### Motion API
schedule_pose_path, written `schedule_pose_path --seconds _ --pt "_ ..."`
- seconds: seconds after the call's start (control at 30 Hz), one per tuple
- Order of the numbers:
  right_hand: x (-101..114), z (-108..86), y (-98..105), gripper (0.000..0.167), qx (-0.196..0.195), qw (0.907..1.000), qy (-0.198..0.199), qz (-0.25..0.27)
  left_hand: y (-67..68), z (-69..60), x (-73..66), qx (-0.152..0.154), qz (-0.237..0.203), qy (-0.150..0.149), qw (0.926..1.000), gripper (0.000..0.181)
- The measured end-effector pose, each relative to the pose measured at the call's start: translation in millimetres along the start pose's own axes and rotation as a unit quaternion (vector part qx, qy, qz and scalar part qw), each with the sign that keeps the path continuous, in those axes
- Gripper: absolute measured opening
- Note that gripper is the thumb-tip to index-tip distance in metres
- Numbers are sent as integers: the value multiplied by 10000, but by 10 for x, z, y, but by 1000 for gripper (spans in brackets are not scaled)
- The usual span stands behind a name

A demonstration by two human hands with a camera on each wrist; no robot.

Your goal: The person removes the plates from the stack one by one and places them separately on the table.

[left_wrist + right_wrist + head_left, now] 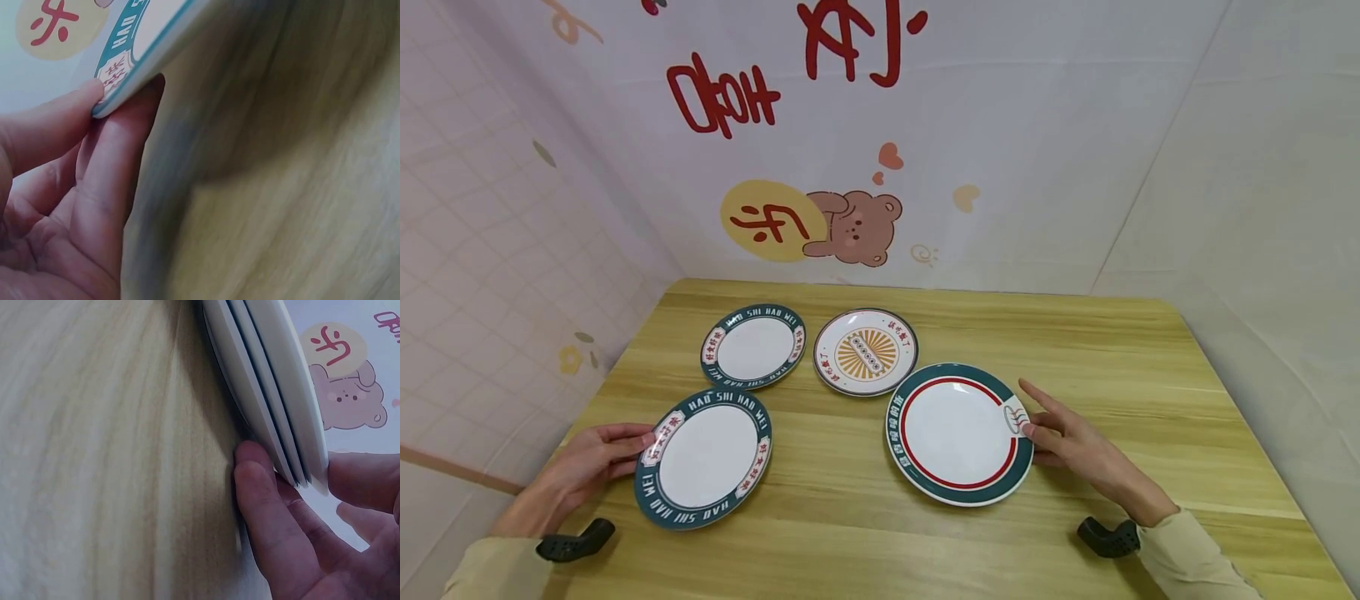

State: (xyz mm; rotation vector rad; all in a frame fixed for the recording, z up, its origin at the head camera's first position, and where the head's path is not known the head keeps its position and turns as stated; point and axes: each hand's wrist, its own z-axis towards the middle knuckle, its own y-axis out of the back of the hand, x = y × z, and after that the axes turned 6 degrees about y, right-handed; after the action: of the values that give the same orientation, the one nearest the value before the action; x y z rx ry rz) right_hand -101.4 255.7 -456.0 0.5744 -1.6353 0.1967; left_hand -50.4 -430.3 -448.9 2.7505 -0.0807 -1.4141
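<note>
We see the left hand (591, 462) pinching the rim of the left plate (707, 456), thumb on top and fingers beneath; that side looks lifted off the table (1112, 358), with shadow under it. The right hand (1078, 442) grips the red-ringed plate (958, 437) at its right edge, thumb over the rim, index finger reaching out past it, other fingers below.

The right wrist view shows us layered edges there, so this plate tops a stack (250, 381) of what we judge to be 3; the head view hides the lower ones, and we cannot tell whether the stack is clear of the wood.

Behind, the back plate (755, 347) and the sun plate (867, 353) lie side by side, neither held.

Reading this as plates being grouped, we judge it partly done: 1 stack is formed at right, while the left plate, back plate and sun plate remain outside it. We cannot tell if the left plate overlaps the back plate's rim.
</note>
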Motion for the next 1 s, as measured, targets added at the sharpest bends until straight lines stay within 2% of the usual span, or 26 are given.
schedule_pose_path --seconds 0.23,0.4,0.73,0.83,0.9,1.0 --pt "-5 8 -3 67 13 10000 -51 -68 86 30 19 -51 161 72 9998 19" --pt "-7 8 -7 66 25 10000 -62 -26 130 46 49 -110 171 13 9998 20" --pt "1 8 0 66 49 10000 -39 7 123 47 65 -292 148 46 9995 19" --pt "-2 10 1 66 48 10000 -26 4 126 49 68 -427 200 18 9989 15" --pt "-4 12 1 66 48 10000 -27 -5 122 46 60 -568 395 19 9976 10" --pt "-7 14 4 66 58 10000 -43 -9 94 33 27 -836 1049 -19 9910 31"
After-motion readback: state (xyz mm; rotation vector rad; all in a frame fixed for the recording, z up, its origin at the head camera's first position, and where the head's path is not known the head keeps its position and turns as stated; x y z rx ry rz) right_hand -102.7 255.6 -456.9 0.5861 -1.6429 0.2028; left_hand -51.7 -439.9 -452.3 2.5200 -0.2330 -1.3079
